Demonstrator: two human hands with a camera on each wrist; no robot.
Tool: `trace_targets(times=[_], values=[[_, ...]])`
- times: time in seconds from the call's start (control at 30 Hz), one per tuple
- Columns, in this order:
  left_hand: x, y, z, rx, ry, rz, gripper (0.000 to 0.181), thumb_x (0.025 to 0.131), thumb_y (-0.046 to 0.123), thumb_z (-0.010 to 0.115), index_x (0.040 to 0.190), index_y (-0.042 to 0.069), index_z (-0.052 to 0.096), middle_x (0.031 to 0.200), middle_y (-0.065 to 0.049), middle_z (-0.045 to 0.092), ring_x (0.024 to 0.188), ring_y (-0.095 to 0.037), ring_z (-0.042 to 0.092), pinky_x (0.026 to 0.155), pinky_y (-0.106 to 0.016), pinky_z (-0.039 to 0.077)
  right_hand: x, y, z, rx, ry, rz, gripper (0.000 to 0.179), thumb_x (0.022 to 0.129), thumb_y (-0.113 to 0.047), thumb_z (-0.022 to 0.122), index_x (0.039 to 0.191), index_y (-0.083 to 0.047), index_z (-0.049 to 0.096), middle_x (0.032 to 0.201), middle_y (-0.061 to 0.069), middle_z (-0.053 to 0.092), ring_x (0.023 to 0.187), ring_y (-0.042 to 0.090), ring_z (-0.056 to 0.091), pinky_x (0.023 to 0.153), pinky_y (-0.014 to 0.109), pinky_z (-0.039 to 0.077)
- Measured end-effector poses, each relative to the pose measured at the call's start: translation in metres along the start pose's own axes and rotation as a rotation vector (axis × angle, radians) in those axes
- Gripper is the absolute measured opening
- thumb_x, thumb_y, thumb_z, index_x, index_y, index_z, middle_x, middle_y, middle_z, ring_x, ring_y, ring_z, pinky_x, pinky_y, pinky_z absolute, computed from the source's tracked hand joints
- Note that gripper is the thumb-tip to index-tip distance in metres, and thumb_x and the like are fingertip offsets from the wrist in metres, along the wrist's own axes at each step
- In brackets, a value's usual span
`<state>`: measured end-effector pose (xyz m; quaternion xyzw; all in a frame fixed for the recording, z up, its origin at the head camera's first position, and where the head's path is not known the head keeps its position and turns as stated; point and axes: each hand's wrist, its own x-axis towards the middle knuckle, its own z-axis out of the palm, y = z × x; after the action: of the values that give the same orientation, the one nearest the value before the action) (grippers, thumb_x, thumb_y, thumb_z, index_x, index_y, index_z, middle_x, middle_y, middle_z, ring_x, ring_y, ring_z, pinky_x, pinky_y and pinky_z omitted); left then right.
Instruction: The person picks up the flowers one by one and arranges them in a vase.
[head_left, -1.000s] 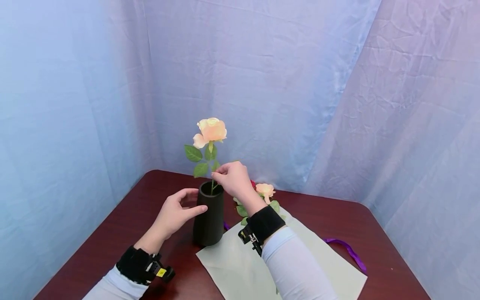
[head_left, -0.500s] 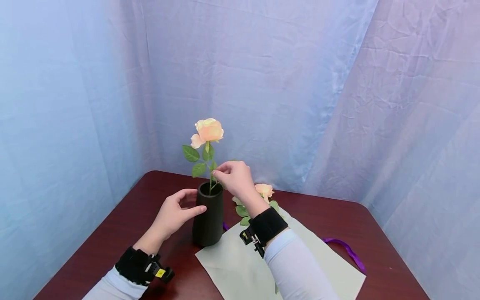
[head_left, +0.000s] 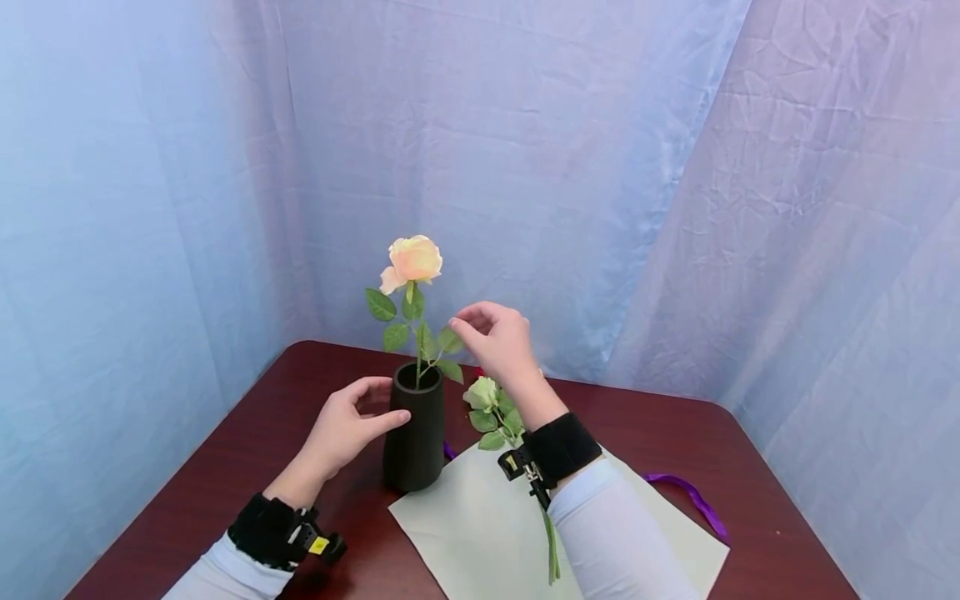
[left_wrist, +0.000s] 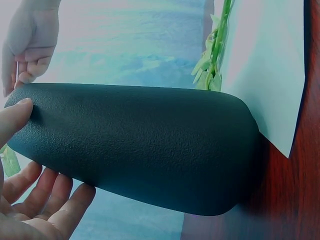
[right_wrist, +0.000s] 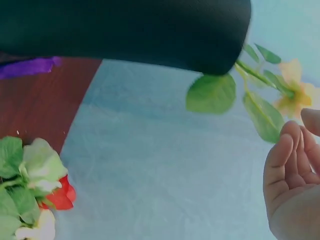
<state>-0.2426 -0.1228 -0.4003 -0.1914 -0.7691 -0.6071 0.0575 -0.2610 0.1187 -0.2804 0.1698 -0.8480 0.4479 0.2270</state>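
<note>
A black vase [head_left: 413, 437] stands upright on the table, and my left hand [head_left: 348, 425] holds it near its upper part. In the left wrist view my thumb [left_wrist: 17, 117] lies on one side of the vase and my fingers touch the other. A peach rose [head_left: 415, 260] with green leaves rises from its mouth; the lower stem is hidden inside. My right hand [head_left: 498, 337] hovers to the right of the rose, fingers loosely bent and holding nothing. In the right wrist view, the rose's leaf [right_wrist: 265, 117] is close to the right fingertips but apart from them.
Right of the vase lies a bunch with a pale green rose [head_left: 482, 394] and a red flower [right_wrist: 62, 192], its stems [head_left: 552, 550] over a pale paper sheet [head_left: 480, 533]. A purple ribbon [head_left: 693, 497] lies beside the paper on the dark red table [head_left: 645, 408].
My right hand has let go of the rose stem and moved right and slightly up, uncovering leaves. The rose stays standing in the vase. My left hand stays on the vase.
</note>
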Motion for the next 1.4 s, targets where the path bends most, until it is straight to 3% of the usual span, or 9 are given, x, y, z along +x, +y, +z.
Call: trace_targets(times=[0.37, 0.8, 1.1, 1.4], values=[[-0.002, 0.001, 0.000, -0.012, -0.004, -0.003, 0.059, 0.086, 0.026, 0.085, 0.136, 0.011, 0.060, 0.127, -0.011, 0.065, 0.115, -0.030, 0.064, 0.085, -0.041, 0.059, -0.005, 0.008, -0.038, -0.008, 0.118, -0.075, 0.015, 0.095, -0.022, 0.075, 0.102, -0.010, 0.077, 0.086, 0.000, 0.072, 0.076, 0.015, 0.065, 0.072, 0.035, 0.054], [-0.002, 0.000, -0.002, -0.015, -0.002, -0.001, 0.059, 0.084, 0.030, 0.086, 0.135, 0.012, 0.062, 0.126, -0.010, 0.066, 0.114, -0.030, 0.064, 0.083, -0.037, 0.059, -0.014, 0.031, -0.064, -0.087, 0.123, -0.068, 0.015, 0.095, -0.023, 0.074, 0.102, -0.010, 0.077, 0.089, 0.001, 0.074, 0.080, 0.017, 0.067, 0.075, 0.035, 0.054], [-0.004, 0.002, -0.002, -0.023, -0.001, -0.008, 0.060, 0.085, 0.028, 0.086, 0.137, 0.011, 0.060, 0.128, -0.011, 0.065, 0.116, -0.031, 0.064, 0.085, -0.041, 0.059, -0.021, 0.044, -0.071, -0.189, 0.029, -0.001, 0.019, 0.097, -0.024, 0.072, 0.107, -0.009, 0.075, 0.091, 0.001, 0.073, 0.082, 0.018, 0.068, 0.075, 0.039, 0.055], [-0.003, 0.001, -0.003, -0.012, -0.004, -0.008, 0.060, 0.084, 0.030, 0.086, 0.136, 0.011, 0.061, 0.127, -0.011, 0.066, 0.114, -0.031, 0.064, 0.085, -0.041, 0.059, -0.031, 0.057, -0.074, -0.286, -0.127, 0.146, 0.027, 0.098, -0.028, 0.070, 0.117, -0.009, 0.073, 0.102, 0.003, 0.074, 0.088, 0.018, 0.069, 0.076, 0.040, 0.057]])
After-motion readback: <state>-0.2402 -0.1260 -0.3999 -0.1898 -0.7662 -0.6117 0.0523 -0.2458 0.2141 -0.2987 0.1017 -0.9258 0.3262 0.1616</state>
